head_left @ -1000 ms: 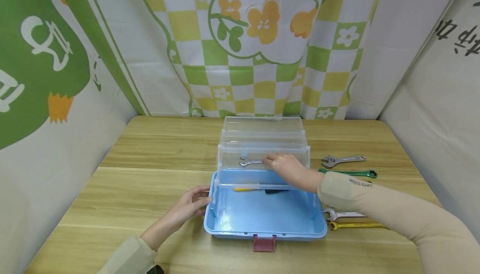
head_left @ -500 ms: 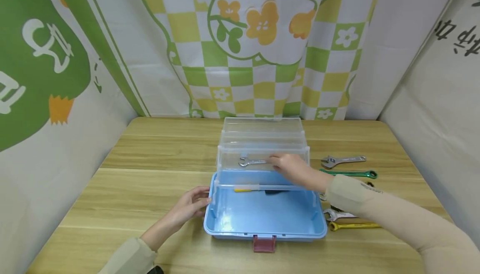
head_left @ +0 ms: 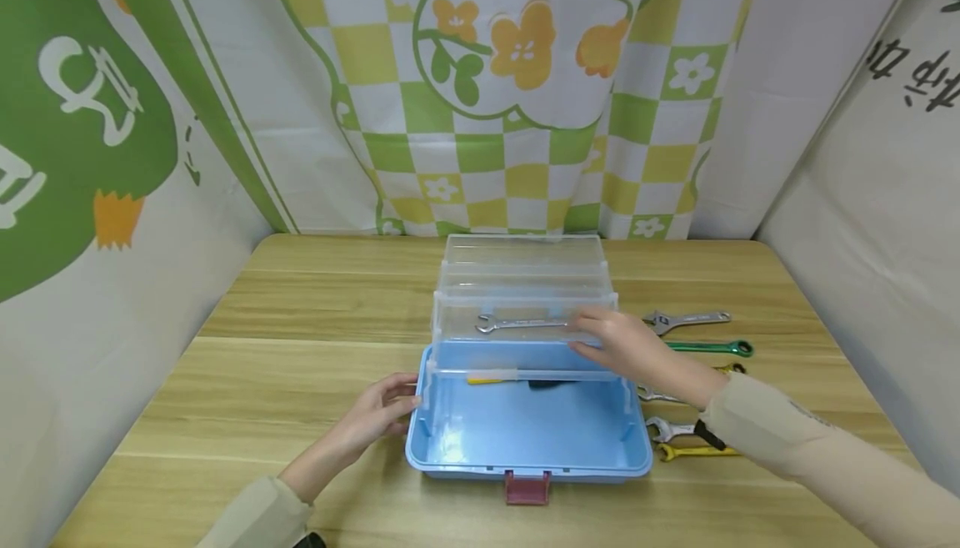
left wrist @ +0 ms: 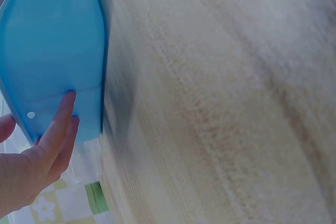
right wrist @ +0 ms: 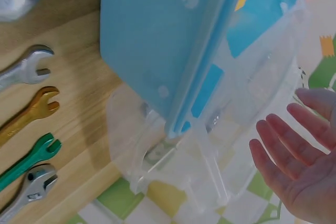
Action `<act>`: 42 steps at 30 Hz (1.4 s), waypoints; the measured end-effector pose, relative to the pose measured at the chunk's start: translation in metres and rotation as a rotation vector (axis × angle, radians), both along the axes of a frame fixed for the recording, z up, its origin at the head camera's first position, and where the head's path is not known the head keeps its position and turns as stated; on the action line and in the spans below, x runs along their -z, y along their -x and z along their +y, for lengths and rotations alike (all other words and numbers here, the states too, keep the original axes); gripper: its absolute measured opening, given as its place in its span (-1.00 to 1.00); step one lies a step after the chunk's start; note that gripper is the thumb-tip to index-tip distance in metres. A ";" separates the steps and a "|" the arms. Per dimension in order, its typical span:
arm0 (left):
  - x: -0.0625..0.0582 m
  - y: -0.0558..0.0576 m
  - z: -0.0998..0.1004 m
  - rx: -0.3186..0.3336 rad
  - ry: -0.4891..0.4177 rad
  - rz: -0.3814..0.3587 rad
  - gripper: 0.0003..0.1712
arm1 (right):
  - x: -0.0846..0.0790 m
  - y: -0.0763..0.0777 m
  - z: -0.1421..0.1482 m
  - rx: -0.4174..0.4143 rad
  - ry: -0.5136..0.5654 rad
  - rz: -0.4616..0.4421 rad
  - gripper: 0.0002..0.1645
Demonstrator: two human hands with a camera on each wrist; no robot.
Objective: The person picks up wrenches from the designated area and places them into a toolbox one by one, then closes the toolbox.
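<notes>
A light-blue toolbox point(head_left: 525, 431) stands unfolded, its clear plastic trays point(head_left: 525, 281) raised at the back. My left hand point(head_left: 378, 410) holds the box's left side, thumb at the rim and fingers along the outer wall point(left wrist: 58, 51). In the nearest tray lies a silver open-end wrench point(head_left: 521, 324). My right hand point(head_left: 626, 348) is over the tray's right side, close to the wrench's right end. In the right wrist view its fingers point(right wrist: 289, 150) are spread and hold nothing. Under the tray's front edge show a yellow handle point(head_left: 487, 380) and a dark piece point(head_left: 547, 384) inside the box.
Right of the box lie an adjustable wrench point(right wrist: 34, 187), a green wrench point(right wrist: 31, 161), a gold wrench point(right wrist: 31, 114), silver wrenches point(right wrist: 26, 72) and a yellow one point(head_left: 693, 452). The right forearm covers some of them. A patterned curtain point(head_left: 480, 156) hangs behind the table point(head_left: 315, 306).
My right hand has let go of the silver wrench and slid right, uncovering more of its handle. The wrench stays in the tray. The left hand and the box have not moved.
</notes>
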State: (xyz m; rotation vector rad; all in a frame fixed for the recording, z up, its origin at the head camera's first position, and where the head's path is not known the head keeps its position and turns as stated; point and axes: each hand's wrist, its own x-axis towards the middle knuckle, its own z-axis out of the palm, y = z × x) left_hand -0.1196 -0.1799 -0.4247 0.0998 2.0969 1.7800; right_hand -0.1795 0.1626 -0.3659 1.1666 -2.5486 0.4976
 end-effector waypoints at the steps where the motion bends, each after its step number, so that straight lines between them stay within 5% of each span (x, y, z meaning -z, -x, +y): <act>1: 0.000 0.000 0.000 -0.001 -0.001 -0.002 -0.41 | -0.001 -0.002 0.003 0.001 0.010 0.001 -0.74; 12: 0.001 0.001 0.000 0.000 -0.005 -0.009 -0.40 | 0.002 -0.025 0.040 -0.032 0.125 0.004 -0.75; 42: -0.001 0.000 0.000 0.002 -0.004 -0.012 -0.39 | 0.021 -0.080 0.110 0.237 0.116 -0.144 -0.74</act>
